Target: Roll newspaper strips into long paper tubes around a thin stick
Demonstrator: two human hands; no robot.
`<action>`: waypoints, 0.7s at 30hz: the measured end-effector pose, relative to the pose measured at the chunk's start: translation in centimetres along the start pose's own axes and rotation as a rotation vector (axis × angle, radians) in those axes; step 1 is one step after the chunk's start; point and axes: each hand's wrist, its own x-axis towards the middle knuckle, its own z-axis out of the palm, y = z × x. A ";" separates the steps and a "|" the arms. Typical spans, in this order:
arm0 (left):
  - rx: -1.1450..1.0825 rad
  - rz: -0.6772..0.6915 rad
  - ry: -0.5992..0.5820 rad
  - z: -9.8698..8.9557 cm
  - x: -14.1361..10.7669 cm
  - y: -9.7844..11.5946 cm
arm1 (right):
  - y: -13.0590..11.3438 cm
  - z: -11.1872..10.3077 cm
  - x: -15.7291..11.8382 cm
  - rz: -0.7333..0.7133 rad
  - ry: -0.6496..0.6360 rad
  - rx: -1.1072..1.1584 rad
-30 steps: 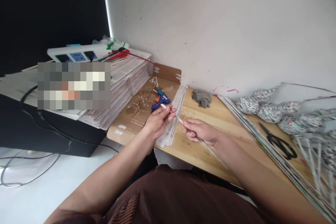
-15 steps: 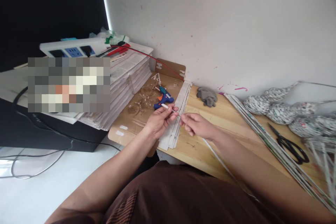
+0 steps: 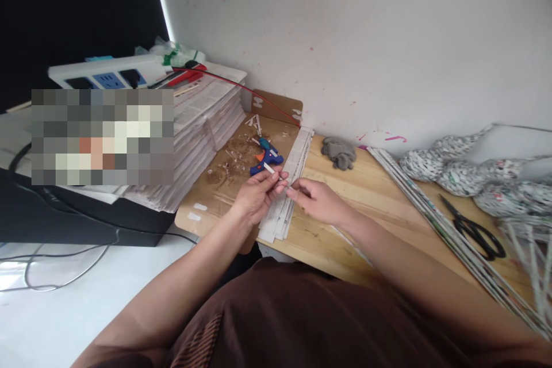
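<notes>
A thin white paper strip (image 3: 268, 168) sticks out of the fingers of my left hand (image 3: 254, 198), which pinch it. Close on the right, my right hand (image 3: 313, 198) has its fingertips pinched at the lower end of the same strip, near the left fingers. A long pale strip (image 3: 351, 246) runs out below my right wrist over the wood. Just beyond my left fingers lies a blue glue gun (image 3: 271, 154) on the cardboard (image 3: 219, 198). Flat newspaper strips (image 3: 276, 221) lie beneath and between my hands.
Stacked newspapers (image 3: 215, 121) stand at left with a power strip (image 3: 150, 69) on top. A grey cloth (image 3: 339, 153) lies near the wall. Long paper rods (image 3: 414, 201), black scissors (image 3: 476, 236) and woven paper pieces (image 3: 457, 172) are at right. A red cable (image 3: 259, 94) crosses behind.
The view has shifted slightly. My right hand has moved a little left, closer to my left fingers, and its fingers have turned. The pale strip below my right wrist shows less.
</notes>
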 end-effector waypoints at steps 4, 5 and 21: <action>0.012 0.005 0.023 0.0 0.0 -0.3 | -0.3 0.6 -0.9 -0.165 0.220 -0.488; 0.015 0.002 0.019 0.0 -0.1 -0.4 | -0.3 0.7 -0.9 -0.161 0.216 -0.482; 0.044 0.035 -0.018 0.6 -1.1 -0.6 | -0.3 0.8 -1.3 -0.139 0.197 -0.181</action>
